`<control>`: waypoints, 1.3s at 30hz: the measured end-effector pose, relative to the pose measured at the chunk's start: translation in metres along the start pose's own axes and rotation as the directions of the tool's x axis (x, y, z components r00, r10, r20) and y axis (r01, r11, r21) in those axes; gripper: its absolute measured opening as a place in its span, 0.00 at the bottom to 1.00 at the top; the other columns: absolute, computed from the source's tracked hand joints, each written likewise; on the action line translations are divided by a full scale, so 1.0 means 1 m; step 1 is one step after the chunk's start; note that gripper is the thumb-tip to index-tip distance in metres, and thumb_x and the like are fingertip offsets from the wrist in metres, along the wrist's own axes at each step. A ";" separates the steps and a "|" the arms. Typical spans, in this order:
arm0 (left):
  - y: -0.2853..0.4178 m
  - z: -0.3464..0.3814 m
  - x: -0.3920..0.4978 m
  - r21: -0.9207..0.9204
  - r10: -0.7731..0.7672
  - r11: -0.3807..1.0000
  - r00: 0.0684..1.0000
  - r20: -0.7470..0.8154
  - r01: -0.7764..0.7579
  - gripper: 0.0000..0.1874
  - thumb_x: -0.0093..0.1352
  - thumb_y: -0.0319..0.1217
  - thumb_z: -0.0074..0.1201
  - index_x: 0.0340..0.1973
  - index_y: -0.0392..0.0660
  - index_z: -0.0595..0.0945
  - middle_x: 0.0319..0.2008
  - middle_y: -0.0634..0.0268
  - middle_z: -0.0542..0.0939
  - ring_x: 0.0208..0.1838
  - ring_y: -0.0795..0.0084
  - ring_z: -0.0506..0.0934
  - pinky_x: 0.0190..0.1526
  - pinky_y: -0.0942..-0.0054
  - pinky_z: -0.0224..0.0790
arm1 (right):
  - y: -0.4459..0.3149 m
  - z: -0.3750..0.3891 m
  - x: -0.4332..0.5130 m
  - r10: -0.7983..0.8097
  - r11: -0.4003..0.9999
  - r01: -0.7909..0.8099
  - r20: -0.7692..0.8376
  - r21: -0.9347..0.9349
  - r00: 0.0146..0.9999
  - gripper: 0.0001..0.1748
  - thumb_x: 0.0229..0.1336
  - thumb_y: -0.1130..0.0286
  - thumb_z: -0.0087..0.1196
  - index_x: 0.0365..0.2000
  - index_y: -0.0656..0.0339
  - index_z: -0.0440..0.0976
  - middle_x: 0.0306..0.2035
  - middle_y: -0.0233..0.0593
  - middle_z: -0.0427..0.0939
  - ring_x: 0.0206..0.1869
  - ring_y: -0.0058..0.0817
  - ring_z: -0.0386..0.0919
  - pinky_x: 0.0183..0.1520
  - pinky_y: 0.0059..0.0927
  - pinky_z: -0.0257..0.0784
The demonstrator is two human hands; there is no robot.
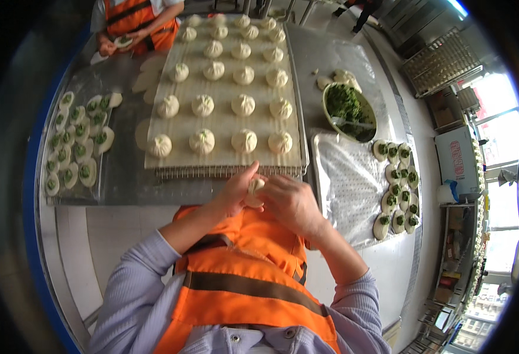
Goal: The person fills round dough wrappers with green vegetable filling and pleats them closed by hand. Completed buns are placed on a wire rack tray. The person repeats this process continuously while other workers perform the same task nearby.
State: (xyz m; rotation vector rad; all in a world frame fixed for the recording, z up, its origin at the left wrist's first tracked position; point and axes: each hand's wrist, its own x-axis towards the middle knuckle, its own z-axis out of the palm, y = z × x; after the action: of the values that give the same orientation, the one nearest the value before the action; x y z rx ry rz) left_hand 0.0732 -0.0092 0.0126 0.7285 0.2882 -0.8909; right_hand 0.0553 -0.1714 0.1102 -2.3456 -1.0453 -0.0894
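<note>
A partly gathered dough bun (255, 193) sits between my hands, just off the table's front edge. My left hand (236, 189) cups it from the left with the thumb pointing up. On the right side, the fingers of my right hand (289, 200) pinch its rim; the fingertips partly hide the dough. Right beyond my hands lies a mesh-lined wire rack (228, 164) bearing rows of pleated buns (244, 141). To the right, flat dough rounds topped with chopped green filling (392, 199) rest on a plastic-covered tray (346, 190).
An oval bowl of chopped green filling (348, 104) with a utensil in it stands at the right. More filled rounds (80, 150) lie on plastic at the left. Across the table (126, 177), a co-worker in an orange apron (131, 22) holds a filled round (123, 42).
</note>
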 end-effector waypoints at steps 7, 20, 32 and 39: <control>0.012 0.004 -0.012 0.247 -0.037 0.969 0.994 0.099 0.011 0.38 0.73 0.62 0.26 0.37 0.39 0.78 0.26 0.58 0.80 0.23 0.64 0.80 0.19 0.69 0.72 | 0.005 -0.007 0.010 0.346 0.880 -0.391 0.202 0.271 0.916 0.13 0.46 0.73 0.62 0.36 0.60 0.76 0.30 0.37 0.76 0.33 0.39 0.78 0.36 0.35 0.74; 0.027 0.005 -0.023 0.423 -0.127 0.905 0.978 0.168 0.045 0.44 0.69 0.68 0.19 0.39 0.39 0.77 0.24 0.57 0.80 0.22 0.66 0.80 0.18 0.71 0.70 | -0.003 -0.006 0.010 -0.071 0.997 0.071 0.054 0.007 0.996 0.10 0.46 0.73 0.59 0.33 0.55 0.76 0.32 0.37 0.77 0.35 0.36 0.78 0.35 0.35 0.75; 0.024 0.009 -0.026 0.337 -0.140 0.941 0.952 0.271 0.043 0.45 0.69 0.68 0.15 0.37 0.40 0.76 0.25 0.57 0.80 0.22 0.65 0.80 0.19 0.69 0.71 | -0.008 -0.010 0.006 -0.012 0.998 0.010 0.029 0.061 1.000 0.09 0.47 0.75 0.60 0.32 0.58 0.75 0.31 0.37 0.77 0.34 0.37 0.78 0.35 0.35 0.75; 0.008 0.031 -0.031 -0.034 0.141 0.990 0.988 0.057 -0.139 0.38 0.72 0.63 0.23 0.38 0.39 0.75 0.26 0.57 0.79 0.25 0.64 0.80 0.25 0.70 0.74 | -0.006 -0.010 0.005 0.300 0.912 -0.305 0.061 0.274 0.952 0.06 0.51 0.77 0.60 0.32 0.64 0.76 0.29 0.39 0.79 0.29 0.32 0.80 0.33 0.29 0.75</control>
State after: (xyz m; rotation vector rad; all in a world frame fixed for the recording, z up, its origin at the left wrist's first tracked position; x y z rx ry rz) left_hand 0.0588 -0.0087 0.0547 0.6848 0.1950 -0.7721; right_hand 0.0566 -0.1701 0.1230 -2.2171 -0.6401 0.1864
